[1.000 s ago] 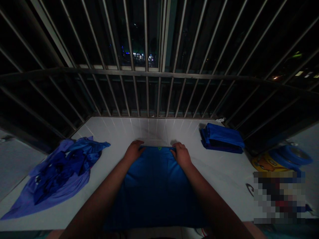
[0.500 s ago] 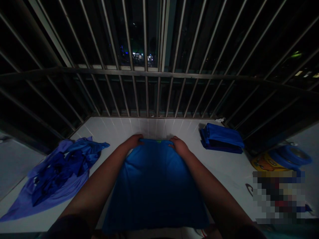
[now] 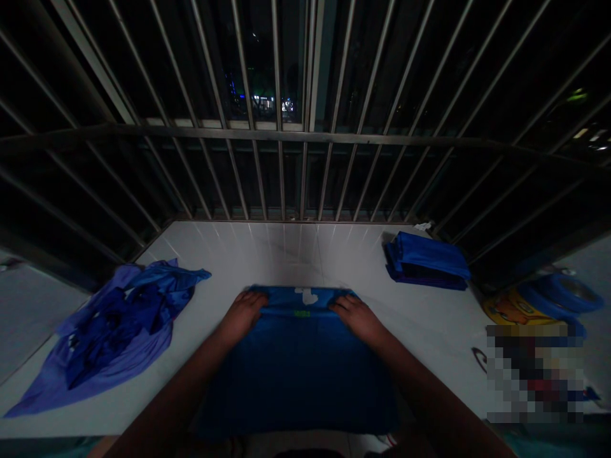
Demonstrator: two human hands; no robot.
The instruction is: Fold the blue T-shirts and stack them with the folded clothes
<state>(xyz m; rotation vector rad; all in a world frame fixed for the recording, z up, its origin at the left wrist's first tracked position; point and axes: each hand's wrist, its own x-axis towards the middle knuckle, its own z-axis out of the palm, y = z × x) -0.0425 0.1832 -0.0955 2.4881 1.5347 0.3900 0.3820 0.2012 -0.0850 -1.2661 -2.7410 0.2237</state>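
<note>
A blue garment, perhaps a shirt [image 3: 305,369], lies spread on the white tiled ledge, its front part reaching toward my body. Its far edge is folded over into a narrow band, which shows a white print and a small green mark. My left hand [image 3: 245,312] grips the left end of this band, fingers bent over the cloth. At the right end my right hand [image 3: 356,315] holds the band in the same way, fingertips on the fabric. Both thumbs are mostly hidden. The near part of the garment is in dark shadow.
Left on the ledge [image 3: 296,248] lies a loose heap of blue and purple clothes [image 3: 124,324]. A folded blue stack [image 3: 429,257] sits at the back right. Further right are a yellow container [image 3: 520,308], blue round items and a blurred patch. Metal bars [image 3: 305,137] rise behind.
Both my hands have moved down toward me with the garment's far edge. That edge now lies folded over, showing a white print that was hidden before.
</note>
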